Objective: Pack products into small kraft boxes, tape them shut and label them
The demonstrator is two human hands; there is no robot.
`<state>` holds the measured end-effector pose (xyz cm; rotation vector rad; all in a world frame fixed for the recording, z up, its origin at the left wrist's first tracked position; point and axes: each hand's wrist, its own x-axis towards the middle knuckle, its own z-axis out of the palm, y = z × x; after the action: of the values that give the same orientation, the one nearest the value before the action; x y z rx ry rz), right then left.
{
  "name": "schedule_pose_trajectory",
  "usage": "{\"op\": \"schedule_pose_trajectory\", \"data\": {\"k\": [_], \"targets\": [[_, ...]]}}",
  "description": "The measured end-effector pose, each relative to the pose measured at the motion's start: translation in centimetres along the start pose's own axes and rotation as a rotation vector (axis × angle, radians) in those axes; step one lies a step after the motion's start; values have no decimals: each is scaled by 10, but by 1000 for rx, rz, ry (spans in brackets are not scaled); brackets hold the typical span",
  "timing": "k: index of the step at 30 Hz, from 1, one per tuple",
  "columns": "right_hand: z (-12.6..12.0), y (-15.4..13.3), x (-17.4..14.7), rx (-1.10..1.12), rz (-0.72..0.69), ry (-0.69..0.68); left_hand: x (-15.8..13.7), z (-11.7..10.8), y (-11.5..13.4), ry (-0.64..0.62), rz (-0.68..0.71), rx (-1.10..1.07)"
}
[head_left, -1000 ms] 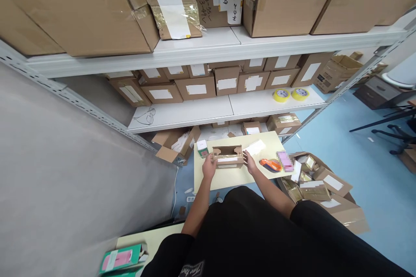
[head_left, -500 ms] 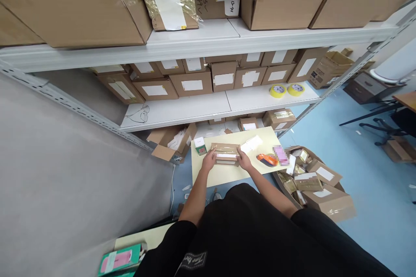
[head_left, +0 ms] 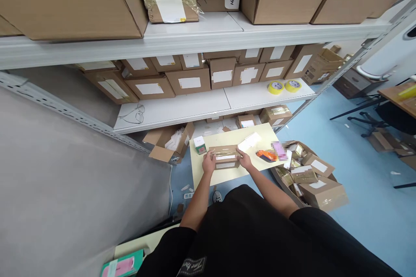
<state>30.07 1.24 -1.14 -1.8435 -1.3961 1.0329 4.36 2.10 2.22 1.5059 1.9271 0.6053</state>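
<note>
A small brown cardboard box (head_left: 225, 150), with clear tape and white labels on it, is at the middle of the pale yellow table (head_left: 216, 178). My left hand (head_left: 209, 162) grips its left end, and my right hand (head_left: 243, 158) grips its right end. To the left of the box stands a small white and green box (head_left: 199, 145). White paper (head_left: 249, 141) lies just beyond my right hand. Farther right are an orange and dark tool (head_left: 266, 156), whose kind I cannot make out, and a blurred pink item (head_left: 279, 150).
Metal shelving (head_left: 182, 110) with labelled cartons rises in front, holding two yellow tape rolls (head_left: 276, 88). An open carton (head_left: 169, 143) stands left of the table. A large carton full of parcels (head_left: 305, 175) sits on the floor at right. A grey wall (head_left: 81, 181) borders the left.
The view has shifted slightly. The box has tipped a little, so more of its labelled near side shows. Both hands keep their grip on its ends.
</note>
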Motion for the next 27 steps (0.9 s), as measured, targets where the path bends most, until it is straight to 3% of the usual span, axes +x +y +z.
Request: {"op": "schedule_pose_trajectory", "data": {"k": [7, 14, 18, 23, 27], "targets": [[10, 4, 10, 12, 15, 32, 17, 7, -6, -75, -26, 53], [27, 45, -38, 116, 25, 66, -12, 29, -32, -56, -20, -43], [27, 44, -40, 97, 49, 58, -19, 39, -27, 2, -76, -89], [5, 25, -23, -38, 10, -40, -8, 43, -5, 57, -264, -38], [-37, 29, -18, -153, -92, 111, -4, 45, 0, 94, -293, -2]]}}
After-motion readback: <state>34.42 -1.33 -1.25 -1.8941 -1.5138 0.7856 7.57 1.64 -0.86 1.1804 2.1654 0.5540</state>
